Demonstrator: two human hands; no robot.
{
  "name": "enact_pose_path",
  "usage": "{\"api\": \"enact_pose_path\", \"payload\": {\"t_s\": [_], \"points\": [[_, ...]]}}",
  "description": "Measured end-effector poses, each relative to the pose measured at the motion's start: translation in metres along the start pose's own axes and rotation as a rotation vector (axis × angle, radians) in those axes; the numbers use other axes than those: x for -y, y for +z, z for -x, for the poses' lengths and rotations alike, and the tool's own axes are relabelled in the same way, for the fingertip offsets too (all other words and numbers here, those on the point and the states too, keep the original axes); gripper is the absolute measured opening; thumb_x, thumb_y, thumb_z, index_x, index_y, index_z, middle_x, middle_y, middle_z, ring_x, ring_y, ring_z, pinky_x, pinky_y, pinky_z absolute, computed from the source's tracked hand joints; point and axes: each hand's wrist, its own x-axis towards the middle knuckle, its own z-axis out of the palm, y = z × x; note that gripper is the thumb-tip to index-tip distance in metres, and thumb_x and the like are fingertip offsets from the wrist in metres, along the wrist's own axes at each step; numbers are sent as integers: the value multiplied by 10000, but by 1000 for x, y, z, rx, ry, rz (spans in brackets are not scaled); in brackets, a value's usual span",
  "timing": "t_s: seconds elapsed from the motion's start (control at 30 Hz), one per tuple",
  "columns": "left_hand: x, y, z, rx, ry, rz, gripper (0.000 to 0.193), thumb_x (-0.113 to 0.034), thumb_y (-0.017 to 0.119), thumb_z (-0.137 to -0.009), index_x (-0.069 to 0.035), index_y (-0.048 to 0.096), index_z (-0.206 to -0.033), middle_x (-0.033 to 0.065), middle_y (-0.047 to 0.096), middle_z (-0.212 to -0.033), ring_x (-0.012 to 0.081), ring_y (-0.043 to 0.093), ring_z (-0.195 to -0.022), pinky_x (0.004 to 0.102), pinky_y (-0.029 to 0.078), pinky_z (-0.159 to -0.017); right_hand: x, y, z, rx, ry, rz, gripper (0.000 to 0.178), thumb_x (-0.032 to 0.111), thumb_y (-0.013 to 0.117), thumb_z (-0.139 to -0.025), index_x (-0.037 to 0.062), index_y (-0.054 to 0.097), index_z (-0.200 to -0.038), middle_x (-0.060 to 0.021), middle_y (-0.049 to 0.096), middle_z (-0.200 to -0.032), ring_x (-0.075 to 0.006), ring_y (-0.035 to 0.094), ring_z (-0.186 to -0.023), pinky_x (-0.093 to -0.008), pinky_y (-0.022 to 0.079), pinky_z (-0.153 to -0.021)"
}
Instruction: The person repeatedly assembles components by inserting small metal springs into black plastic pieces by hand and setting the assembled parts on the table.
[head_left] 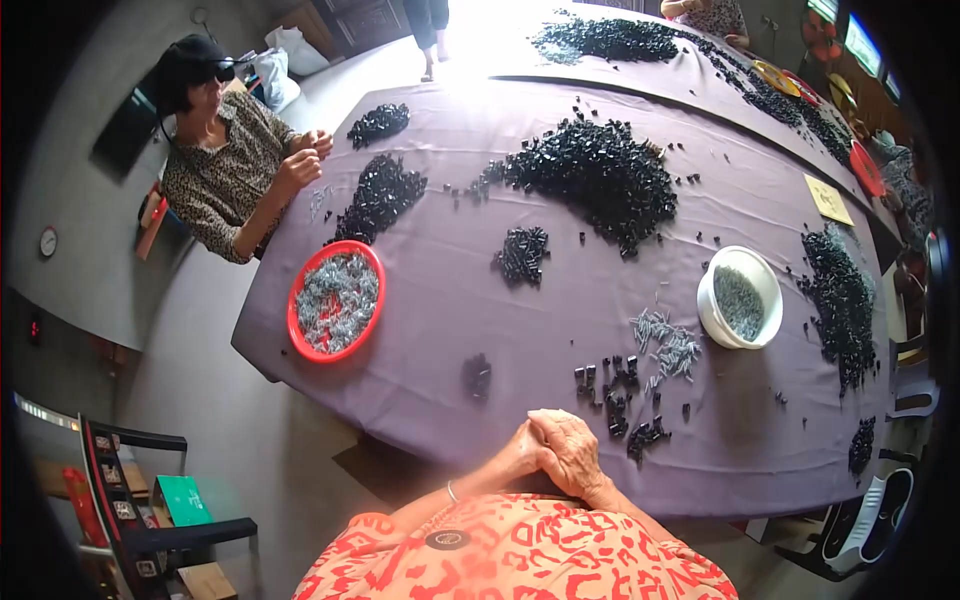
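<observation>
My left hand (516, 452) and my right hand (571, 452) meet at the near edge of the table, fingers closed and pressed together. Whatever lies between the fingers, if anything, is hidden. Just beyond and to the right are loose small black plastic pieces (617, 402), scattered on the cloth. Behind these lies a small pile of thin grey pins (676, 352). A white bowl (712, 312) holding more grey pins stands to the right of that pile. A little group of black pieces (477, 375) sits ahead of my left hand.
A purple cloth (440, 300) covers the table. On the left stands a red tray (378, 310) of grey pins. A large heap of black pieces (610, 185) lies farther back, another (838, 305) at right. A co-worker (225, 160) sits at the left side, hands raised.
</observation>
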Motion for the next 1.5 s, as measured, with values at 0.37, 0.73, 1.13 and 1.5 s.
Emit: {"api": "enact_pose_path", "payload": {"t_s": [0.37,0.73,1.13,1.5], "points": [[-1,6,2,-4,-127,-281,255,-177,641,-815,-62,573,-1032,53,600,-956,134,562,-915,298,488,-753,3,-6,5,52,40,-74,503,387,515,-863,38,520,-1226,-199,542,-1204,-369,496,-1160,-469,340,-1020],[-51,10,0,-320,402,-909,136,-25,680,-742,-41,628,-867,138,625,-778,309,626,-677,377,507,-602,-20,-85,6,-450,-13,181,173,-65,623,-755,-4,616,-917,-138,616,-899,-307,600,-835,-363,493,-743],[-66,-21,-7,-530,244,-1240,270,-74,692,-754,-97,639,-1018,90,584,-890,273,582,-858,386,491,-726,-59,-127,13,-435,202,420,156,-26,643,-754,40,631,-895,-91,579,-832,-261,568,-803,-357,462,-725],[-49,15,-5,-373,372,-974,278,-8,708,-725,-66,661,-993,85,588,-882,227,581,-763,347,480,-672,-69,-119,-9,-113,96,728,166,139,693,-733,153,643,-891,-13,513,-872,-206,515,-868,-365,387,-718]]}}
